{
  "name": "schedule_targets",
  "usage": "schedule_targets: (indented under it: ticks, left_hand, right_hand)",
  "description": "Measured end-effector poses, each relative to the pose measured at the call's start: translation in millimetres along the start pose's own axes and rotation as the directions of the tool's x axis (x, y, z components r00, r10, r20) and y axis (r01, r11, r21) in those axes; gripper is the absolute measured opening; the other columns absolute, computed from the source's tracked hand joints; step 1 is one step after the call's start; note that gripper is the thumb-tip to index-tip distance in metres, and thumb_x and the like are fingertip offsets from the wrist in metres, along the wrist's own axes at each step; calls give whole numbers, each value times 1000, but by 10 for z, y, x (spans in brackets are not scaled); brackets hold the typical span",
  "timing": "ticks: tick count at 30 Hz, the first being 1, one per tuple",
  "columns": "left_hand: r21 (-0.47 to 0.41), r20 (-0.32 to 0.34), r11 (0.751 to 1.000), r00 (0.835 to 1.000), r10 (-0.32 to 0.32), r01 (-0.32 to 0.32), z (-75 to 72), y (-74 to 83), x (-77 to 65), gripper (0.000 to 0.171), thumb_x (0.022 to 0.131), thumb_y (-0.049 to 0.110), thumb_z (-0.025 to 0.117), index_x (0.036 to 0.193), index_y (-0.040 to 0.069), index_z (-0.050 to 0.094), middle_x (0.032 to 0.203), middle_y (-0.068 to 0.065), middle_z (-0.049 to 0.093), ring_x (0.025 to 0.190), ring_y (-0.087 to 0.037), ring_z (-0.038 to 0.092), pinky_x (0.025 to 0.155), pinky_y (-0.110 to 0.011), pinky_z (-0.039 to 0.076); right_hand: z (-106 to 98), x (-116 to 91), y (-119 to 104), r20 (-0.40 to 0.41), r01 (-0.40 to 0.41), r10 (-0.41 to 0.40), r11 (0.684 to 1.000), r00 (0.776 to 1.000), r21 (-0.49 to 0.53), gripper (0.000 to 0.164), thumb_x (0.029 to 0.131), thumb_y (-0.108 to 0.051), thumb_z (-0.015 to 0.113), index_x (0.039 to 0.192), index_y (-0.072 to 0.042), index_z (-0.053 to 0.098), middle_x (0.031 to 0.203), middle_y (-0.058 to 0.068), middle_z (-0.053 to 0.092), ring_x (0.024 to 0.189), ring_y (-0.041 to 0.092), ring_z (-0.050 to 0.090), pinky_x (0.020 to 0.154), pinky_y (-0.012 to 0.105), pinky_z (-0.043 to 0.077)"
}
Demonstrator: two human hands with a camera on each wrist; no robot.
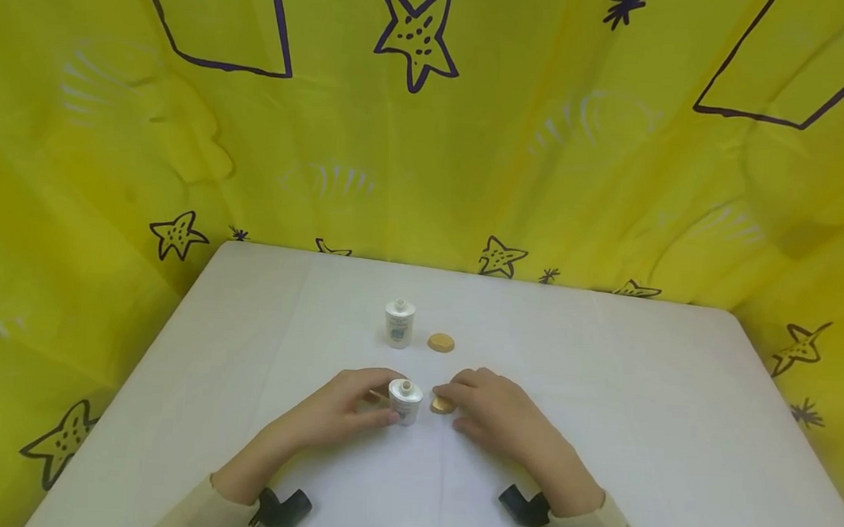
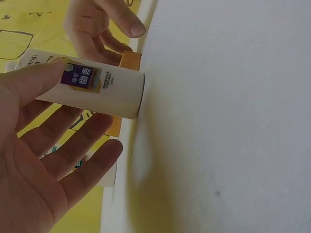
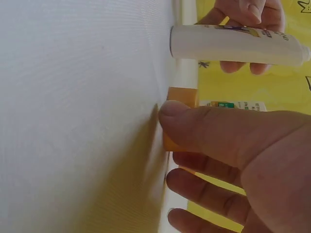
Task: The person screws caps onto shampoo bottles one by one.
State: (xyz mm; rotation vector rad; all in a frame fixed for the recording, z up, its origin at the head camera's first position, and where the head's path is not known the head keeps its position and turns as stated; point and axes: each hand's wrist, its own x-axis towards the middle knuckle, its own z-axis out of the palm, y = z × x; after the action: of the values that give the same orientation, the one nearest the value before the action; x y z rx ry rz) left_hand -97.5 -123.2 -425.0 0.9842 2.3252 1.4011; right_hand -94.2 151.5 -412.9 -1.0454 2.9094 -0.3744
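Note:
My left hand holds a white bottle with a bare narrow neck, thumb on the near side and fingers behind. A purple label patch shows on this bottle in the left wrist view; its base is at or close to the tabletop. Just to its right, my right hand pinches a gold-orange cap at the table surface. The right wrist view shows the thumb across the near side of that cap, with fingers partly hidden beyond.
Farther back on the white table stand a second uncapped white bottle and, beside it, another gold-orange cap. A yellow patterned curtain hangs along the table's far edge. Black fittings sit at both wrists.

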Motion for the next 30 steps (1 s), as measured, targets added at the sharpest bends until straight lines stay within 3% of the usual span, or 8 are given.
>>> schedule_targets:
  ticks: [7,13,21,30]
  left_hand:
    - [-25,16,1000,1000,15,-15,90,-2,-5,28,95,17,69,120,27,61,112,14,66,108,-8,63,97,-36,53]
    - [-16,8,1000,1000,5,-5,110,6,18,29,95,16,69,120,28,60,112,16,65,108,-7,64,97,-35,53]
    - [-22,-3,999,999,-42,42,104,5,14,29,96,16,66,123,26,59,115,14,66,110,-11,65,97,-34,53]
    - [-42,-32,997,997,-70,69,88,8,19,31,96,16,67,124,28,61,114,15,67,107,-13,68,95,-34,54]
  right_hand:
    - [99,-16,-4,-74,-3,8,998,997,63,21,83,-15,81,102,-22,73,99,-11,69,92,9,63,82,31,56]
    - [108,2,43,-110,-9,19,996,994,89,16,85,-20,80,99,-23,73,98,-12,70,92,6,64,85,30,56]
    - [-67,45,83,-194,59,-27,985,981,159,18,86,-18,79,102,-20,72,98,-11,71,88,4,64,82,28,56]
    - [-316,161,119,-299,173,-88,947,950,272,28,85,-8,78,110,-16,68,101,-10,70,87,5,66,72,28,58]
